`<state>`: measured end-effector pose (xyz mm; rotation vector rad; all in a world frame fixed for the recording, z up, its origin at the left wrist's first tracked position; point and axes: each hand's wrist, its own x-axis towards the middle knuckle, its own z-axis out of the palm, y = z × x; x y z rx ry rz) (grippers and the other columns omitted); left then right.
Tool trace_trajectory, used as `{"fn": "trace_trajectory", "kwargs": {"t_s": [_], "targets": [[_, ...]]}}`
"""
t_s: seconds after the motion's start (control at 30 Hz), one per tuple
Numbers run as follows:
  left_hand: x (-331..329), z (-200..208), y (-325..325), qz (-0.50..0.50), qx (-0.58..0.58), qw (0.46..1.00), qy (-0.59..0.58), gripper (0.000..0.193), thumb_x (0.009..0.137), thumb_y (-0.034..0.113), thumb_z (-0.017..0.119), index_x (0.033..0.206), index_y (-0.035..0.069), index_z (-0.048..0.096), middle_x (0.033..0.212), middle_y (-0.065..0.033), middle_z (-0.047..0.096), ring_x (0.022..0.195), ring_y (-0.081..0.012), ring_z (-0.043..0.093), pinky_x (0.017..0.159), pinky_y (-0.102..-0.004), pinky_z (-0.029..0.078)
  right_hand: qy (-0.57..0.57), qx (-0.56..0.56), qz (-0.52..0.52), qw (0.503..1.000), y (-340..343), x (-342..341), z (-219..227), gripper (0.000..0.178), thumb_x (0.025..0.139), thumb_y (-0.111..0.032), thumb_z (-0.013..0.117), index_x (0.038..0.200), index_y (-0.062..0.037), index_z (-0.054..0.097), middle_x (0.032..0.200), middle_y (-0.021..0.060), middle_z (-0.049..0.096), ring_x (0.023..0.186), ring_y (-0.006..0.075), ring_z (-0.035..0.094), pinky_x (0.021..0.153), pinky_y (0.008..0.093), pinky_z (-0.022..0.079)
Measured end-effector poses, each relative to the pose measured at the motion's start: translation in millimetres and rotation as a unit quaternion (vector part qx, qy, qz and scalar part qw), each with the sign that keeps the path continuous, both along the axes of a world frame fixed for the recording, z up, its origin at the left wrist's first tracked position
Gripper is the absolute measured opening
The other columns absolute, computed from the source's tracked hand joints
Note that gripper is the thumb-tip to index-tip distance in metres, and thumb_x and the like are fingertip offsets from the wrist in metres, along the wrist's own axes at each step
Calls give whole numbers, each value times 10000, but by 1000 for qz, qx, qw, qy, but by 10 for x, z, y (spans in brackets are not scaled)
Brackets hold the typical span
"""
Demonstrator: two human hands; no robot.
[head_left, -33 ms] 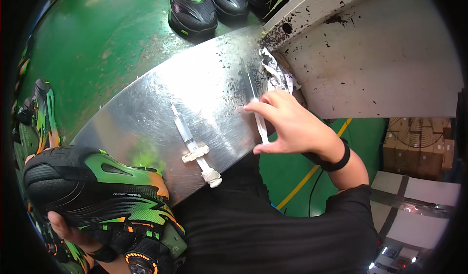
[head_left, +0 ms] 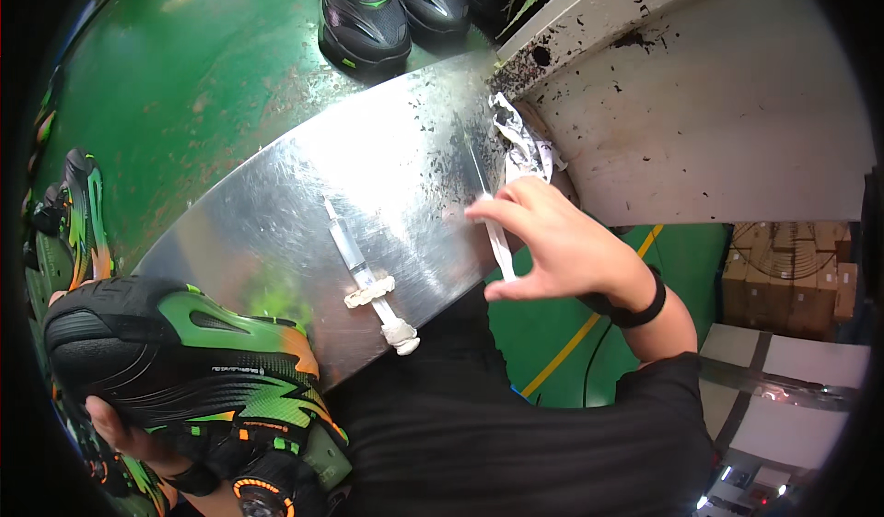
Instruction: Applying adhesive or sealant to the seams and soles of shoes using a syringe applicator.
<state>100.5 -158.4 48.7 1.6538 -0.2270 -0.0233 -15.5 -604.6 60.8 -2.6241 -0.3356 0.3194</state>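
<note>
1. My right hand (head_left: 562,241) has its fingers (head_left: 502,209) curled down and the thumb (head_left: 516,287) set apart below them, and they are closing on a thin white stick-like tool (head_left: 495,236) that lies on the metal sheet (head_left: 276,195). The fingertips touch it; I cannot tell if it is lifted off the sheet.
2. My left hand (head_left: 129,434) is wrapped under a black, green and orange sneaker (head_left: 184,370) at near left, sole side up, with its fingers clamped on the underside.
3. Same instant as the other frame: right hand on the tool, left hand on the shoe, nothing has moved.
4. A syringe (head_left: 354,259) with white wrapping on its plunger end lies on the sheet left of the right hand, apart from it and untouched.
5. Crumpled white material (head_left: 520,139) sits just far of the right hand, at the sheet's right edge, against a speckled white bench (head_left: 737,103).
6. A pair of dark sneakers (head_left: 387,11) stands on the green floor (head_left: 184,75) at the far side, and more shoes (head_left: 69,213) are at the left edge.
7. Nothing lies between the right-hand fingers and the tool; a black wristband (head_left: 635,310) sits on that wrist.
</note>
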Motion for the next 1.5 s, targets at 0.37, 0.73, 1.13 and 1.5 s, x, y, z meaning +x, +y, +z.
{"fn": "trace_trajectory", "kwargs": {"t_s": [0.37, 0.73, 1.13, 1.5], "targets": [[176, -181, -100, -96, -181, 959, 198, 842, 721, 450, 733, 1310, -51, 401, 1207, -164, 542, 1068, -236, 571, 932, -355, 459, 51, 728, 9, 683, 799, -5, 135, 954, 632, -685, 749, 1284, -45, 473, 1018, 168, 598, 961, 249, 502, 785, 350, 378], [122, -117, -259, -168, -340, 918, 116, 743, 624, 210, 851, 1214, 20, 443, 1055, -127, 612, 977, -209, 613, 870, -345, 497, 102, 741, 225, 625, 1773, 740, 467, 842, 811, -638, 616, 1287, 44, 482, 1049, 218, 620, 976, 262, 475, 830, 368, 357], [83, -104, -239, -199, -318, 924, 79, 746, 595, 212, 866, 1182, 30, 443, 1058, -171, 624, 994, -250, 632, 879, -386, 519, 108, 732, 216, 637, 1880, 753, 433, 876, 771, -620, 676, 1266, 80, 500, 1046, 250, 581, 928, 251, 497, 792, 335, 380], [108, -102, -250, -157, -338, 922, 101, 710, 636, 166, 840, 1209, -2, 458, 1045, -91, 626, 969, -165, 606, 880, -303, 475, 72, 706, 175, 682, 1712, 587, 375, 848, 742, -603, 715, 1222, 76, 546, 1045, 199, 622, 882, 219, 479, 781, 330, 395]]}}
